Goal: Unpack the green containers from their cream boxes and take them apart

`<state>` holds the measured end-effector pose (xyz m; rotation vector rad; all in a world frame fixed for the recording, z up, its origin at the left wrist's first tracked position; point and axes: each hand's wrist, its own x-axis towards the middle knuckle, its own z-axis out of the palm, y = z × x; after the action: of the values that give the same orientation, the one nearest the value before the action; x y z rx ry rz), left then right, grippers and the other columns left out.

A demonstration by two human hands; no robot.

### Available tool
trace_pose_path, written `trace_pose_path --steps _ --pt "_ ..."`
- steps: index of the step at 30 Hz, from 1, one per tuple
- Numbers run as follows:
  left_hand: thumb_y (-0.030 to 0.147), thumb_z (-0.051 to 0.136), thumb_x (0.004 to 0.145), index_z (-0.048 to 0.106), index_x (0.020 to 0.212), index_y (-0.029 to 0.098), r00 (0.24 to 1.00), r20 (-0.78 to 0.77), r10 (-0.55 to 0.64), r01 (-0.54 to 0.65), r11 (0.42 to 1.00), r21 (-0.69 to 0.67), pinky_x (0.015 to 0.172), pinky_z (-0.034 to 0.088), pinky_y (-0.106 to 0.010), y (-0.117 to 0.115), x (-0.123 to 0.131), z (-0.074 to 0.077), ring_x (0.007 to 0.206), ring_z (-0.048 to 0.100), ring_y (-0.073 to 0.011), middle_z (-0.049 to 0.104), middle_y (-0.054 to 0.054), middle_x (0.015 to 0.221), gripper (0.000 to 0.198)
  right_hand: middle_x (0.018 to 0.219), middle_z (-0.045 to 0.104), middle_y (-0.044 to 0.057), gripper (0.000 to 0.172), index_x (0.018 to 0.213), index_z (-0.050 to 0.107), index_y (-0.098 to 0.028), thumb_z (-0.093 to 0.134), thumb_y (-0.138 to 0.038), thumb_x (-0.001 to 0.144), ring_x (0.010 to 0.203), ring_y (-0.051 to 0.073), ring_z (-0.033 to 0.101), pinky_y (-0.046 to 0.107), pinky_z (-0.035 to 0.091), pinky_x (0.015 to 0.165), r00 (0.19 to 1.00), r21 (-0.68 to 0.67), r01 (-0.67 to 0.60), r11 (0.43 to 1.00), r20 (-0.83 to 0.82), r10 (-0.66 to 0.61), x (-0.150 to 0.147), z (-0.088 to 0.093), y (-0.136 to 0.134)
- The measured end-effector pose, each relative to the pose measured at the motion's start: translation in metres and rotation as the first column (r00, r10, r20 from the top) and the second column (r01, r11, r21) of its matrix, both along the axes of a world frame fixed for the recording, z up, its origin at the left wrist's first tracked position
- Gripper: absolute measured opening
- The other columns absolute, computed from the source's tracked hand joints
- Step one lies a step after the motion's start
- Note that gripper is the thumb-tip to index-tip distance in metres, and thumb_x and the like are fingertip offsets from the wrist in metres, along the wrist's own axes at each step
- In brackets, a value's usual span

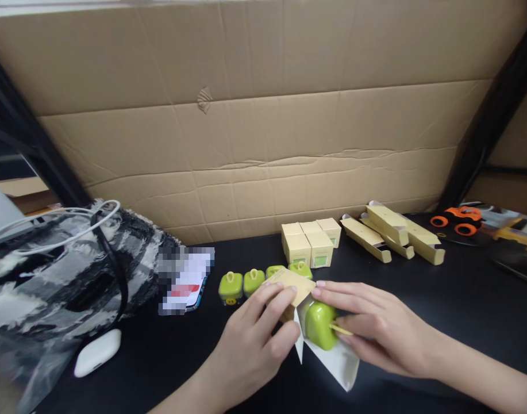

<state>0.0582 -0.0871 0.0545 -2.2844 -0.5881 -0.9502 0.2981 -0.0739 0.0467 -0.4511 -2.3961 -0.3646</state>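
Note:
My left hand point(265, 333) is closed around a small yellow cardboard box point(294, 283), which lies tilted with its white-lined flaps spread toward the right. Partly inside the box's mouth sits a small container with a green lid point(321, 325). My right hand point(379, 325) pinches the yellow loop on that lid between thumb and fingers, its index finger near the box edge. Behind my left hand stands a row of similar green-lidded containers point(231, 286), partly hidden by the box and fingers.
Closed yellow boxes point(298, 246) stand together at the back, with several flattened boxes point(386, 227) to their right. An orange toy truck point(459, 219) is far right. To the left lie a phone point(188, 282), a white earbud case point(98, 352) and a grey-black fabric bag point(134, 253).

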Motion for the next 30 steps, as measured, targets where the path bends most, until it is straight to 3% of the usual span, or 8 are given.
trace_pose_path --steps 7,9,13,17,21,23,26,30 --pt "0.002 0.050 0.084 0.057 0.077 0.016 0.999 -0.033 -0.018 0.022 0.990 0.138 0.088 0.059 -0.036 0.000 -0.001 0.001 0.097 0.064 -0.0213 0.069 -0.008 0.099 0.017 0.118 0.068 0.017 0.023 0.099 0.060 -0.012 0.037 -0.011 0.097 0.119 0.026 0.057 0.038 0.053 0.095 0.992 0.126 -0.101 0.987 0.090 0.090 0.000 0.004 -0.005" --pt "0.000 0.050 0.083 0.056 0.077 0.016 0.999 -0.036 -0.012 0.017 0.989 0.150 0.086 0.060 -0.035 0.000 -0.001 0.003 0.096 0.064 -0.0213 0.067 -0.008 0.098 0.018 0.118 0.068 0.017 0.025 0.104 0.060 -0.011 0.036 -0.010 0.096 0.123 0.026 0.054 0.037 0.050 0.100 0.992 0.105 -0.115 0.988 0.072 0.108 0.001 0.003 -0.006" --pt "-0.001 0.053 0.079 0.057 0.081 0.015 1.000 -0.017 -0.016 0.018 0.993 0.115 0.080 0.061 -0.037 0.001 0.001 0.001 0.094 0.061 -0.0236 0.062 -0.011 0.099 0.016 0.120 0.067 0.015 0.031 0.123 0.050 -0.013 0.036 -0.012 0.096 0.125 0.019 0.053 0.033 0.044 0.105 0.997 -0.078 -0.052 0.996 -0.056 0.048 0.000 0.000 -0.005" --pt "0.005 0.055 0.080 0.057 0.105 0.015 0.998 -0.040 -0.039 0.038 0.999 -0.026 0.076 0.060 -0.042 0.002 -0.004 -0.002 0.096 0.058 -0.0269 0.057 -0.014 0.106 0.027 0.121 0.063 0.013 0.017 0.102 0.049 -0.022 0.047 -0.008 0.092 0.120 0.021 0.057 0.035 0.051 0.097 0.971 -0.227 -0.151 0.962 -0.215 0.102 -0.002 -0.001 -0.004" --pt "0.009 0.055 0.076 0.047 0.121 0.014 0.999 -0.013 -0.044 0.039 0.970 -0.241 0.077 0.058 -0.040 0.006 -0.011 0.001 0.095 0.060 -0.0254 0.059 -0.013 0.109 0.046 0.110 0.063 0.007 0.013 0.098 0.042 -0.026 0.043 -0.014 0.095 0.106 0.019 0.063 0.033 0.057 0.082 0.873 -0.497 -0.268 0.825 -0.487 -0.010 0.005 0.005 0.001" --pt "0.012 0.056 0.070 0.045 0.122 0.012 0.996 0.055 -0.068 0.080 0.957 -0.280 0.074 0.057 -0.038 0.007 -0.012 -0.001 0.091 0.062 -0.0247 0.060 -0.013 0.105 0.053 0.105 0.064 0.005 0.006 0.092 0.044 -0.027 0.044 -0.024 0.097 0.097 0.018 0.065 0.031 0.057 0.076 0.839 -0.585 -0.260 0.768 -0.530 -0.119 0.017 0.014 0.008" --pt "0.020 0.055 0.065 0.042 0.124 0.011 0.957 0.217 -0.191 0.247 0.929 -0.275 0.071 0.056 -0.036 0.008 -0.011 -0.013 0.084 0.063 -0.0229 0.061 -0.011 0.097 0.061 0.102 0.066 0.004 0.014 0.087 0.048 -0.025 0.048 -0.036 0.095 0.092 0.019 0.066 0.031 0.056 0.073 0.882 -0.703 -0.121 0.701 -0.400 -0.248 0.039 0.030 0.021" --pt "0.038 0.051 0.070 0.041 0.128 0.012 0.898 0.237 -0.371 0.435 0.828 -0.353 0.066 0.056 -0.032 0.005 -0.008 -0.036 0.080 0.066 -0.0209 0.063 -0.010 0.096 0.064 0.096 0.068 0.006 0.020 0.089 0.051 -0.023 0.041 -0.039 0.097 0.086 0.020 0.065 0.032 0.054 0.072 0.970 -0.750 0.167 0.640 0.009 -0.243 0.054 0.035 0.033"
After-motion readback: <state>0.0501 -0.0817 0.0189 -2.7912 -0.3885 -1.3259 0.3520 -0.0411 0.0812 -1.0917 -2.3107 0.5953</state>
